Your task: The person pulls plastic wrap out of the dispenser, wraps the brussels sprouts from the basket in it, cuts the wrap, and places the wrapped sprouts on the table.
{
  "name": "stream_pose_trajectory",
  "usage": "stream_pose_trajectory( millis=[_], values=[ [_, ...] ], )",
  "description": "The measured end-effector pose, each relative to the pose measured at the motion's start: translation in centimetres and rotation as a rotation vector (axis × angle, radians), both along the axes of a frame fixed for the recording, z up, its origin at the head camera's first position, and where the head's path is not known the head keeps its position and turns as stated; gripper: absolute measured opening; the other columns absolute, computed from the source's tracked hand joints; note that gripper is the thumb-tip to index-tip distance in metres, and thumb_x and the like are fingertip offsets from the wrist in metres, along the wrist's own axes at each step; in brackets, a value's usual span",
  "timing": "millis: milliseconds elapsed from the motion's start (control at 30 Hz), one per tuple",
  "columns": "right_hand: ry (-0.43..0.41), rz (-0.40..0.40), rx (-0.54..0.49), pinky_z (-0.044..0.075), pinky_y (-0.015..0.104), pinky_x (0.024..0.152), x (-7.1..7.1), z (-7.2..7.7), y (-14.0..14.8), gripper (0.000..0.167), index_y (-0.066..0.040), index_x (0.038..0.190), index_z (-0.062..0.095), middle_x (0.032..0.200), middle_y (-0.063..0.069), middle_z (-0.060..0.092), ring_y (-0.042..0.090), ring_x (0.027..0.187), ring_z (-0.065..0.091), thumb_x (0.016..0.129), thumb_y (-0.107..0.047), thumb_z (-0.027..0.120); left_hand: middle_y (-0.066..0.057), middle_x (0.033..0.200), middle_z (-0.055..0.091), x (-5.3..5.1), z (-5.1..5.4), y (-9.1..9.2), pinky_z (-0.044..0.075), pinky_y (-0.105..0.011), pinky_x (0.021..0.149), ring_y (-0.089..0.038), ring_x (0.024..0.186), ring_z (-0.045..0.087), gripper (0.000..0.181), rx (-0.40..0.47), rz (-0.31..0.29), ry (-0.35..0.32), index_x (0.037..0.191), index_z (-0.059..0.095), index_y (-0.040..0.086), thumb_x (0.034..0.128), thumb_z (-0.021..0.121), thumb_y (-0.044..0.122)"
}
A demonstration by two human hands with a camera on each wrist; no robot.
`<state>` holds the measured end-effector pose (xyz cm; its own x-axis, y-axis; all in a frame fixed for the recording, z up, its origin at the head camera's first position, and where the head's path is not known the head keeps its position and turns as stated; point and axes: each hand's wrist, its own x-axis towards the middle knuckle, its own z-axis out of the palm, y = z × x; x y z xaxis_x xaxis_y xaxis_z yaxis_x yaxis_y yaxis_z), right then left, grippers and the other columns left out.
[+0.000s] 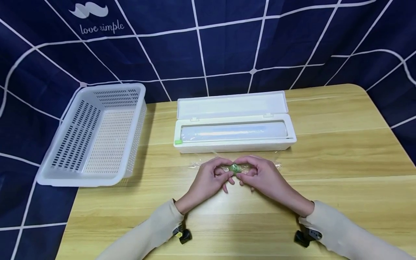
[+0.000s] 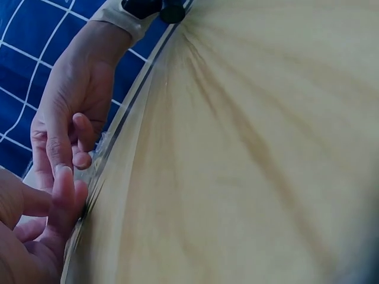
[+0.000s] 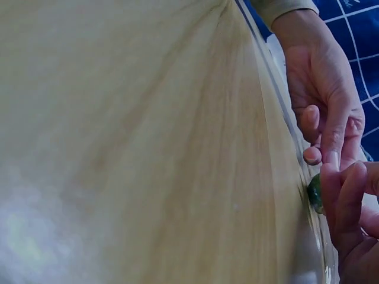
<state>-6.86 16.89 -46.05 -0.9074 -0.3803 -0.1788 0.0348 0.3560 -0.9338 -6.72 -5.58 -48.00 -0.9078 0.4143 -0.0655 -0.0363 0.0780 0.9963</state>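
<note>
A small round green item [image 1: 235, 168], with clear plastic film [image 1: 195, 165] around it, lies between the hands in the head view. My left hand [image 1: 209, 178] pinches its left side with thumb and index finger. On the opposite side my right hand [image 1: 263, 177] pinches it the same way, and film sticks out beyond both hands. The right wrist view shows part of the green item [image 3: 315, 193] beside the fingers of my right hand [image 3: 355, 219]; my left hand [image 3: 325, 89] is above. In the left wrist view, fingers hide the item between my left hand [image 2: 35, 231] and right hand [image 2: 74, 100].
Behind the hands stands an open white box [image 1: 235, 147] holding a roll of clear film [image 1: 234, 131], its lid [image 1: 232, 104] tilted back. At the left is a white perforated basket [image 1: 139, 119]. A dark blue cloth with white lines [image 1: 227, 47] hangs behind the wooden table [image 1: 341, 144].
</note>
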Motion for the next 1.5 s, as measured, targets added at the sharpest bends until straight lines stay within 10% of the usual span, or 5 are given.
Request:
stream_pose_trajectory(
  millis=[367, 633, 833, 1500],
  values=[
    [-0.045, -0.006, 0.056, 0.053, 0.033, 0.044, -0.2, 0.2, -0.2, 0.035, -0.011, 0.131, 0.075, 0.068, 0.003, 0.073, 0.025, 0.049, 0.062, 0.098, -0.018, 0.085, -0.009, 0.074, 0.074, 0.7, 0.2, -0.1, 0.056, -0.035, 0.043, -0.026, 0.048, 0.065, 0.03, -0.086, 0.026, 0.064, 0.13, 0.069, 0.002, 0.1009, 0.075, -0.004],
    [-0.049, 0.008, 0.054, 0.054, 0.033, 0.044, -0.4, -0.1, -0.1, 0.031, -0.012, 0.129, 0.077, 0.067, 0.004, 0.071, 0.024, 0.049, 0.062, 0.1, -0.019, 0.083, -0.002, 0.125, 0.073, 1.0, 0.3, 0.1, 0.059, -0.028, 0.06, -0.014, 0.073, 0.07, 0.036, -0.144, 0.092, 0.214, 0.124, 0.076, 0.001, 0.0911, 0.081, -0.01],
    [-0.067, 0.013, 0.054, 0.055, 0.033, 0.046, -0.3, -0.1, -0.1, 0.033, -0.009, 0.13, 0.076, 0.068, 0.005, 0.071, 0.022, 0.051, 0.063, 0.1, -0.019, 0.083, 0.0, 0.123, 0.073, 1.5, 0.4, 0.1, 0.055, -0.024, 0.06, -0.009, 0.075, 0.063, 0.032, -0.133, 0.165, 0.292, 0.118, 0.077, 0.003, 0.0887, 0.082, -0.011],
    [-0.008, 0.034, 0.173, 0.043, 0.026, 0.045, -0.7, 0.3, 0.1, 0.028, -0.016, 0.125, 0.079, 0.064, 0.003, 0.065, 0.017, 0.051, 0.058, 0.098, -0.025, 0.084, -0.006, 0.124, 0.074, 0.9, 0.2, -0.3, 0.059, -0.024, 0.069, -0.007, 0.082, 0.066, 0.033, -0.225, 0.024, 0.323, 0.125, 0.078, -0.001, 0.0921, 0.08, -0.008]
  ],
)
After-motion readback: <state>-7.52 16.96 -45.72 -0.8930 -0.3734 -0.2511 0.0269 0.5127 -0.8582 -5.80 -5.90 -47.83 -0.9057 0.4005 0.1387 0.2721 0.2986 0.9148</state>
